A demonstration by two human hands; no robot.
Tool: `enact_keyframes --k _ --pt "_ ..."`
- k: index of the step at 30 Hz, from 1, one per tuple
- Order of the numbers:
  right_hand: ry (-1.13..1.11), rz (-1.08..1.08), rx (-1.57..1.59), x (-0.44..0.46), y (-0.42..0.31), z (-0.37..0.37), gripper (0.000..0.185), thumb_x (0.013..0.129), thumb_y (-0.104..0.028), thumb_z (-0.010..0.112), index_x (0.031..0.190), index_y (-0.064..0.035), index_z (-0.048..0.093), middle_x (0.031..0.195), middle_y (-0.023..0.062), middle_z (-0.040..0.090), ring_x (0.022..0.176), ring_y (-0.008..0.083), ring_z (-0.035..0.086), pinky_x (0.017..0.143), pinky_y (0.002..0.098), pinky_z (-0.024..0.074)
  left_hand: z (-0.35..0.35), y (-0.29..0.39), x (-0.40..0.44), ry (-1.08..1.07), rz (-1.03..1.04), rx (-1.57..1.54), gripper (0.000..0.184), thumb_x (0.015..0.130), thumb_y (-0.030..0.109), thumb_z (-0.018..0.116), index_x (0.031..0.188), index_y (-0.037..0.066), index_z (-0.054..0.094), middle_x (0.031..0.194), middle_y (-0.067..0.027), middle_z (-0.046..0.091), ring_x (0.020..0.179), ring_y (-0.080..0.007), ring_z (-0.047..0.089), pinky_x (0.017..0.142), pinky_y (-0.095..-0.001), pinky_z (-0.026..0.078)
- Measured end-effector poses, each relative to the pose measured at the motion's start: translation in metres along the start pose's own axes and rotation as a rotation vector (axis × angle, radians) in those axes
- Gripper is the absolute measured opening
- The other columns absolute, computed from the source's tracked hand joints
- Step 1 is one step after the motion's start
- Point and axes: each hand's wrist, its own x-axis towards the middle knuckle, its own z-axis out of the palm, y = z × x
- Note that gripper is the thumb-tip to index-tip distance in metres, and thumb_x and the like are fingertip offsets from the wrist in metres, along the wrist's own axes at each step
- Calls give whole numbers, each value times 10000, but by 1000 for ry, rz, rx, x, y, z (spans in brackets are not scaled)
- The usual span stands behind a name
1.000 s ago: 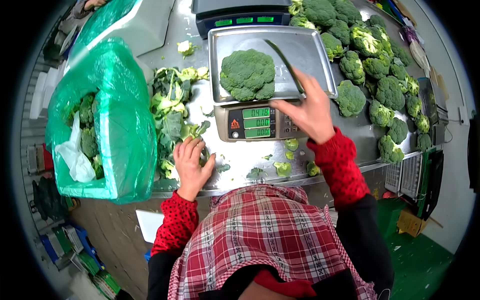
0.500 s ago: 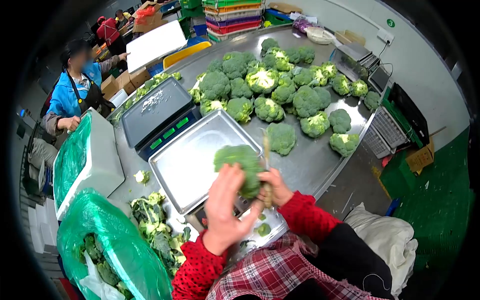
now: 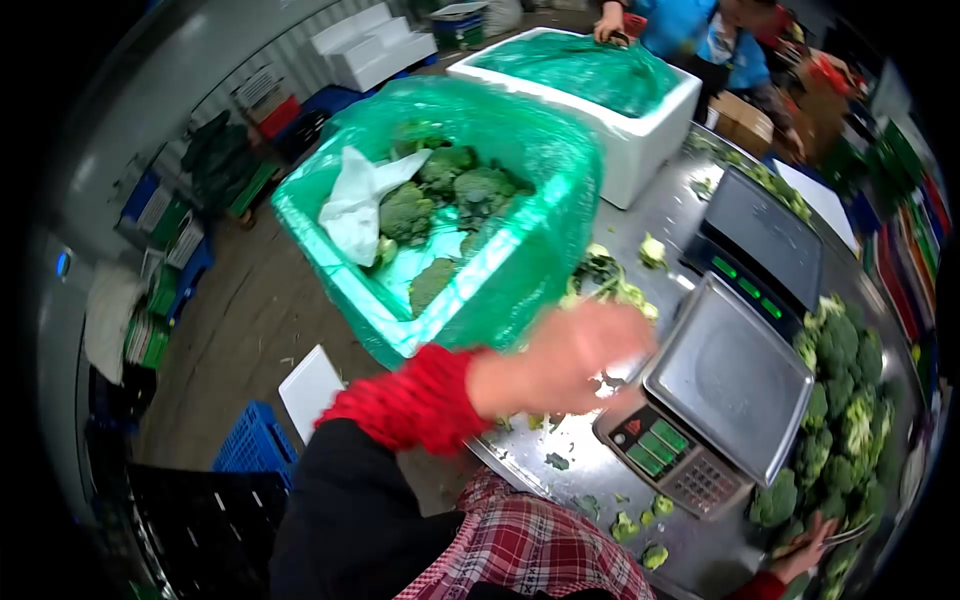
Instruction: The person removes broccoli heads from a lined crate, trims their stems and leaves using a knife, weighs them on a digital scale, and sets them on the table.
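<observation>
My left hand (image 3: 580, 360), smeared by motion, is between the green-lined foam box (image 3: 455, 305) and the near scale (image 3: 735, 375). Its fingers are too blurred to read. Inside the box lie several broccoli heads (image 3: 485, 190) and a white plastic piece (image 3: 355, 205). At the lower right, my right hand (image 3: 805, 552) reaches among a pile of broccoli (image 3: 835, 440) on the metal table (image 3: 660, 225). A thin knife (image 3: 848, 535) shows at its fingers, apparently held; part of that hand is hidden by the frame edge and broccoli.
A second scale (image 3: 765, 235) stands beyond the near one. Behind the box, a co-worker in blue (image 3: 675, 25) has a hand on another lined foam box (image 3: 640, 150). Trimmings (image 3: 625, 525) litter the table. A blue crate (image 3: 255, 440) sits on the floor.
The view has swung left toward the lined box. My hands have parted: the left moved toward the box, the right to the broccoli pile. The broccoli head no longer shows between them.
</observation>
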Motion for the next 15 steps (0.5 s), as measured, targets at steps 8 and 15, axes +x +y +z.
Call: enact_keyframes --k 8,15 --pt "-244 80 -223 -56 17 166 395 935 -205 635 1267 -7 556 891 49 653 448 25 365 395 205 263 -100 -293 -80 -22 -882 597 570 729 447 704 1107 29 623 1014 -197 662 1005 -370 628 852 -471 503" --pt "-592 -182 -326 -92 -26 232 304 894 -66 651 1176 34 594 999 62 641 923 136 590 829 291 480 -44 -354 -27 71 -1166 771 815 702 657 683 1212 31 575 1159 -250 543 965 -403 625 829 -449 526"
